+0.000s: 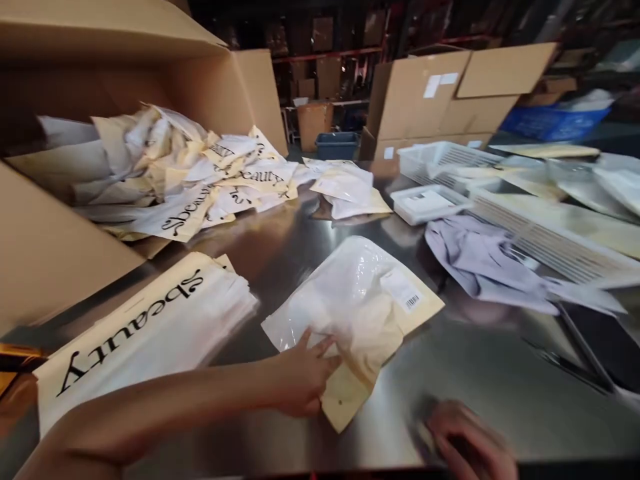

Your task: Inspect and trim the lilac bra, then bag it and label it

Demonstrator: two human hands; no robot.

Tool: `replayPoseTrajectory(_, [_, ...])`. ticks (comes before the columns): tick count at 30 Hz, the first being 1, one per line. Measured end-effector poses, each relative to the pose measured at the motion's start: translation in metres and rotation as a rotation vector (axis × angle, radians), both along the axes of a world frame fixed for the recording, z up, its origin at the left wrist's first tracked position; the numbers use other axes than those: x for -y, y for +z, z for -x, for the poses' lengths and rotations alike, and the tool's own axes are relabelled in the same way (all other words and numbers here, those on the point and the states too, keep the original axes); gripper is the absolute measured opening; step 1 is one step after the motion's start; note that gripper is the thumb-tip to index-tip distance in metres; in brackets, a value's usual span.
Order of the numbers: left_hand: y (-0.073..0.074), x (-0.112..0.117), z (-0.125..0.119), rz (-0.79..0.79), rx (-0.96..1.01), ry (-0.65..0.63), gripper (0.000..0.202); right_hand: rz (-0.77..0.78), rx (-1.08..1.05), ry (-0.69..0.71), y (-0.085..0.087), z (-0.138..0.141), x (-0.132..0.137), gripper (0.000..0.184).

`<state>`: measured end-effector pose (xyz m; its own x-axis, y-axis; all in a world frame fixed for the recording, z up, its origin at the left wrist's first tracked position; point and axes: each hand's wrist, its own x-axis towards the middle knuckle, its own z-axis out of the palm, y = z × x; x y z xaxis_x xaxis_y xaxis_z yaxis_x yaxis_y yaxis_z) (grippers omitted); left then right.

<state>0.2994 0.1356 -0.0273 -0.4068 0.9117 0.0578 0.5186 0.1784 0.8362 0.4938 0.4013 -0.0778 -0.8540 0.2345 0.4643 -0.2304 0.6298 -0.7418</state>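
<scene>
My left hand rests on the near corner of a glossy packed bag, cream and white with a barcode label, lying on the steel table. Its fingers are spread and press flat on the bag. My right hand is at the bottom edge, right of the bag, smeared by motion; its fingers look curled, and I cannot make out whether anything is in them. A stack of flat white bags printed "sbeauty" lies just left of my left forearm.
A big open cardboard box on the left spills several printed bags. A lilac garment lies to the right, beside white plastic trays and slatted white baskets. More cardboard boxes stand behind.
</scene>
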Motion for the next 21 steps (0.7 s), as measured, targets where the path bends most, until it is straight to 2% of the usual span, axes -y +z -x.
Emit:
replayPoseTrajectory(1, [-0.006,0.001,-0.021,0.025,-0.023,-0.101,0.04,0.004,0.004,0.038,-0.001,-0.005,0.001,0.015])
replayPoseTrajectory(3, [-0.015,0.001,-0.058,0.056,-0.035,-0.142,0.044,0.043,0.007,0.013,-0.004,-0.007,0.004,0.016])
replayPoseTrajectory(5, [-0.019,-0.007,-0.091,0.108,-0.019,-0.036,0.044,0.139,-0.013,-0.081,-0.007,-0.005,0.009,0.015])
replayPoseTrajectory(9, [-0.02,-0.038,-0.146,0.181,-0.055,0.297,0.021,0.465,-0.273,-0.284,-0.016,-0.008,0.018,0.02])
replayPoseTrajectory(11, [-0.015,-0.048,-0.166,0.075,0.003,0.35,0.024,0.642,-0.424,-0.367,-0.02,-0.018,0.02,0.024])
replayPoseTrajectory(13, [-0.011,-0.045,-0.18,-0.099,0.156,0.404,0.026,0.753,-0.438,-0.431,-0.022,-0.033,0.022,0.025])
replayPoseTrajectory(15, [-0.008,-0.03,-0.189,-0.219,0.29,0.558,0.019,0.729,-0.233,-0.431,-0.022,-0.051,0.024,0.018])
replayPoseTrajectory(16, [-0.008,-0.02,-0.192,-0.225,0.328,0.657,0.017,0.675,-0.063,-0.388,-0.022,-0.06,0.026,0.018])
replayPoseTrajectory(18, [-0.01,0.002,-0.193,-0.141,0.374,0.814,0.022,0.568,0.307,-0.211,-0.022,-0.073,0.034,0.032])
replayPoseTrajectory(20, [-0.015,0.017,-0.191,-0.013,0.452,0.847,0.031,0.533,0.552,-0.03,-0.022,-0.078,0.044,0.047])
replayPoseTrajectory(21, [-0.019,0.02,-0.191,0.041,0.511,0.824,0.035,0.537,0.6,-0.002,-0.022,-0.077,0.049,0.051])
